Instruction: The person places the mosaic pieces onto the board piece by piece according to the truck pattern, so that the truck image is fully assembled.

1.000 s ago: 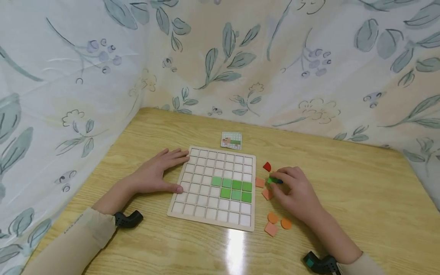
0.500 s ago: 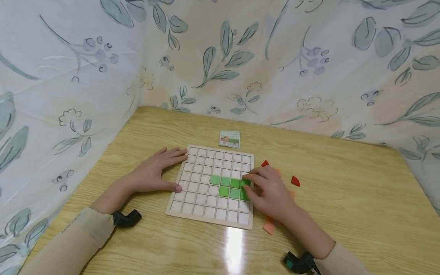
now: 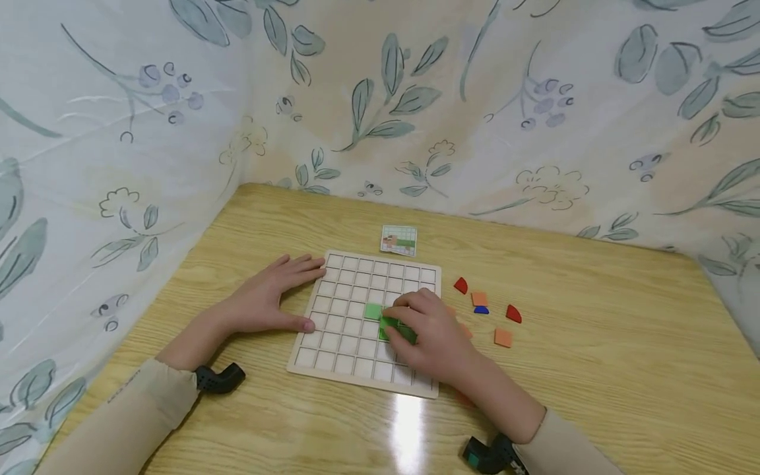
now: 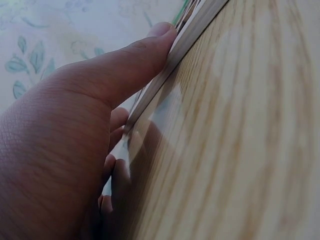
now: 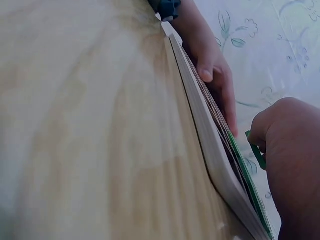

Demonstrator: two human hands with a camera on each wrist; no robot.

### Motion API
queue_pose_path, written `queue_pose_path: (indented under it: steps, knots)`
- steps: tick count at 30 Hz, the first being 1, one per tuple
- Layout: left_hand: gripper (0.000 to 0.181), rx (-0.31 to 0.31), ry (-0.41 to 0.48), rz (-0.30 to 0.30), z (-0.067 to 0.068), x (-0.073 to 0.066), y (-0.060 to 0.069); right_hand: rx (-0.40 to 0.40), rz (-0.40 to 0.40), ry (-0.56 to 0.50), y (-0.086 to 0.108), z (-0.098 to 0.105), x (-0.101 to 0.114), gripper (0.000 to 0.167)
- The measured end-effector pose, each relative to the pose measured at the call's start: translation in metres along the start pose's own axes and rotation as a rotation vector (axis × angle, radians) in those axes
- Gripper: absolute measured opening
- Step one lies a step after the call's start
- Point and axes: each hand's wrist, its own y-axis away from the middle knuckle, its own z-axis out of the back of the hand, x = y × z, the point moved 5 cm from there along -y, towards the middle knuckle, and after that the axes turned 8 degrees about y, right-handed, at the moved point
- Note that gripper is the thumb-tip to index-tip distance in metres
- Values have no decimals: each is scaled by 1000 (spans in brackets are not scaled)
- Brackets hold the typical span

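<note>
A pale wooden grid board lies on the table with green square tiles in some cells; a light green tile shows in the head view. The right hand is over the board's right half, pinching a green tile between thumb and fingers and covering several cells. In the right wrist view this green tile stands tilted at the fingers of the right hand, above the board. The left hand rests at the board's left edge, fingers spread, thumb on the rim.
Behind the board lies a small picture card. To its right are red quarter pieces, orange squares and a blue piece. Other orange pieces are partly hidden by the right arm. A leaf-patterned cloth stands behind the table.
The right hand has moved left from the loose pieces onto the board with a green tile. A blue piece now lies below an orange square. The left hand has stayed in place.
</note>
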Motion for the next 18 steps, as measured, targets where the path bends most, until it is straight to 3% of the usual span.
queue_pose_path:
  steps: [18]
  knots:
    - [106,2,-4,22,-1,1,1,72,42,10,-10,-16,16,16]
